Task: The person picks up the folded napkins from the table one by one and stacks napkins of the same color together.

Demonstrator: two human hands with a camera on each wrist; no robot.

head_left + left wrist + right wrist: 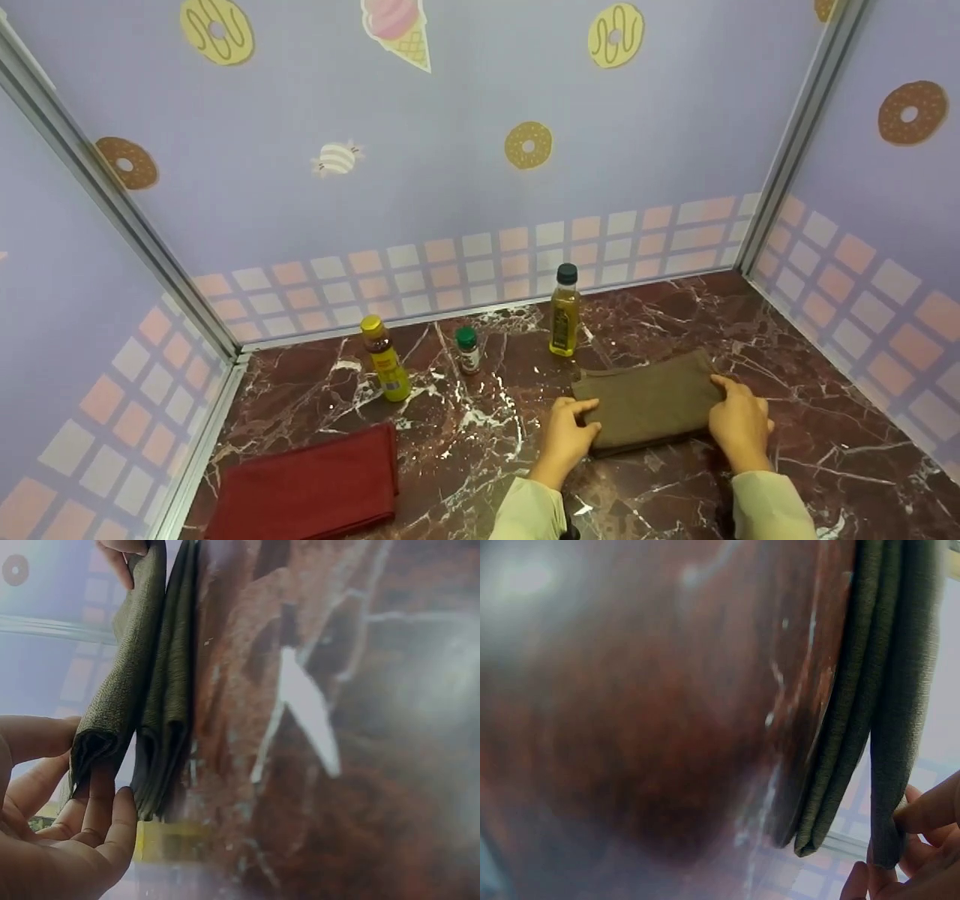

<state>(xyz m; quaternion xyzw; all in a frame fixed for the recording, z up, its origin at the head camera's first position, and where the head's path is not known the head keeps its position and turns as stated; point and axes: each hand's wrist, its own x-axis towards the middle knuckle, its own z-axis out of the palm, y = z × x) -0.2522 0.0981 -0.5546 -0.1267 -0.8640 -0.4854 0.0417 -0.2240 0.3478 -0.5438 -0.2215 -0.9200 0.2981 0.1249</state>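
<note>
A folded olive-green cloth (646,401) lies on the dark red marble counter (465,427). My left hand (568,433) pinches its near left corner, and in the left wrist view the fingers (90,802) grip the top fold of the cloth (120,690) lifted off the lower layers. My right hand (739,424) pinches the near right corner. In the right wrist view its fingertips (922,810) hold the top layer (904,690) apart from the rest.
A folded red cloth (311,484) lies at the near left. Behind stand a yellow-capped bottle (385,367), a small green-capped jar (468,350) and a black-capped oil bottle (564,311). Patterned walls enclose the counter on three sides.
</note>
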